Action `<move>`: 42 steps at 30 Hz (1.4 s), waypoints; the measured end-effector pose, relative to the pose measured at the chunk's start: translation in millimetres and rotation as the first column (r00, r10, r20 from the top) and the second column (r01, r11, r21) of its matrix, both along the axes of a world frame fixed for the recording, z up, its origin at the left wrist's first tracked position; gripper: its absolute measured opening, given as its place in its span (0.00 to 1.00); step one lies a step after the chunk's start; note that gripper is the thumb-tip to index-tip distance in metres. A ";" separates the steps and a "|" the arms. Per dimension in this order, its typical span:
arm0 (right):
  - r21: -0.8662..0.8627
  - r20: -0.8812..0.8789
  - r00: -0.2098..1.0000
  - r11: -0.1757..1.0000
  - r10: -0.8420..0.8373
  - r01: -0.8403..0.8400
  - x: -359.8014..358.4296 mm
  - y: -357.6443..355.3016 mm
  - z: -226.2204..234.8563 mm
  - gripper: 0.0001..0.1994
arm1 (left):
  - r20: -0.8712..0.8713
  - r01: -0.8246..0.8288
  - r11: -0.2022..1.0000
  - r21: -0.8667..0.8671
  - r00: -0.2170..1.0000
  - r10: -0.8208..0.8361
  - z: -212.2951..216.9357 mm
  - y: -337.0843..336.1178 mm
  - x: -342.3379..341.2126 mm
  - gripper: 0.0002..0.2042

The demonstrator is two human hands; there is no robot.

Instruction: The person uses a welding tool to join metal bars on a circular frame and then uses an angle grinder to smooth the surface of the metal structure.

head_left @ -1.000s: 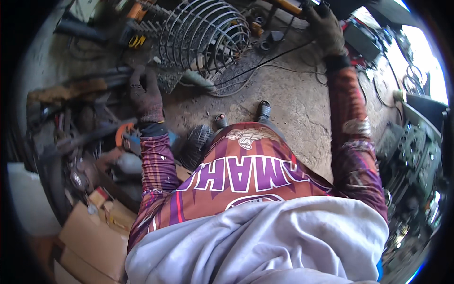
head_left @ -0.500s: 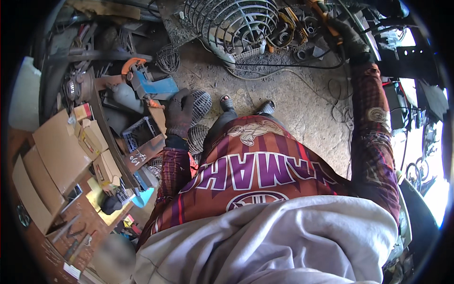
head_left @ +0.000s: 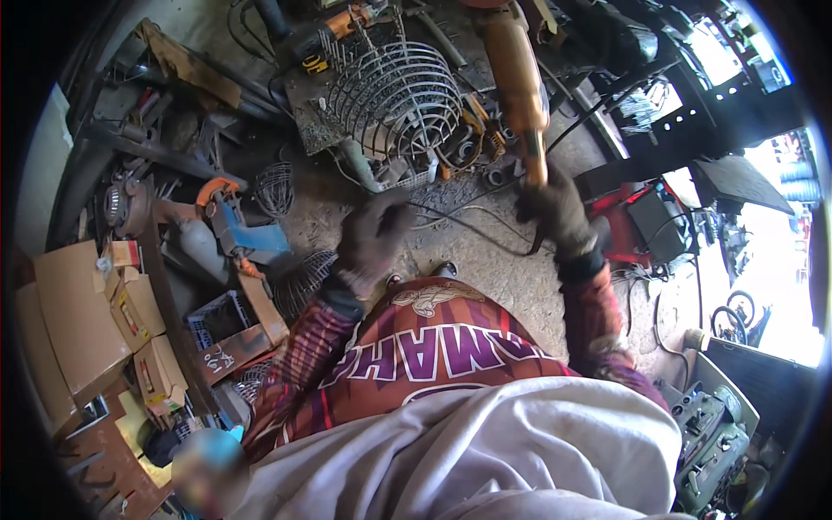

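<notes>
My right hand point(head_left: 556, 212), in a dark work glove, grips the rear end of an orange angle grinder point(head_left: 513, 82). The grinder points away from me, its disc end cut off by the top edge of the picture. My left hand point(head_left: 374, 238), gloved too, is raised in front of my body, apart from the grinder; motion smears its fingers. Beyond both hands, a round cage of bent metal rods point(head_left: 403, 104) sits on a low metal plate point(head_left: 310, 113). A dark cord hangs below my right hand.
Another orange power tool point(head_left: 338, 28) lies behind the cage. On the left are a blue and orange machine point(head_left: 247, 230), a grey crate point(head_left: 217, 321) and cardboard boxes point(head_left: 82, 321). Cables point(head_left: 472, 212) trail over the concrete floor. A red machine point(head_left: 620, 230) stands at right.
My right hand has brought the grinder from the upper right toward the middle. My left hand has moved right, away from the blue and orange machine. The view has shifted.
</notes>
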State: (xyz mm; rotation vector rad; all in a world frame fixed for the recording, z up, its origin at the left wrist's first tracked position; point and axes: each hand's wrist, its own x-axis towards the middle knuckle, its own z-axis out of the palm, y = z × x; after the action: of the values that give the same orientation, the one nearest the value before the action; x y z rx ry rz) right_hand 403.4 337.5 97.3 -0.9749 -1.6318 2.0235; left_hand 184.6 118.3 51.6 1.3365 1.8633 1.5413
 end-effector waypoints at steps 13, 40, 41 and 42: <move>-0.164 0.316 0.944 0.986 0.091 -0.040 123.9 -108.1 -7.8 0.34 | 0.849 0.040 0.940 0.340 0.416 -0.325 29.6 72.0 139.6 0.31; -0.055 0.716 0.590 0.872 0.373 -0.486 92.8 -31.4 14.7 0.30 | 0.908 -0.290 0.902 0.319 -0.179 -0.379 -44.0 100.3 197.0 0.31; -0.027 0.713 0.599 0.867 0.366 -0.497 89.0 -33.0 14.6 0.30 | 0.902 -0.302 0.896 0.325 -0.185 -0.389 -46.9 102.3 196.1 0.30; 0.000 0.709 0.607 0.861 0.359 -0.509 85.8 -33.6 14.8 0.30 | 0.900 -0.313 0.891 0.328 -0.182 -0.396 -49.6 104.9 195.1 0.30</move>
State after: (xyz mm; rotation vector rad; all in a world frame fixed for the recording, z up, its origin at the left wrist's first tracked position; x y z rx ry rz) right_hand 489.2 303.9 112.1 -1.4880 -2.6554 1.7834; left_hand 379.6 223.3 2.0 -0.1696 0.2569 1.9997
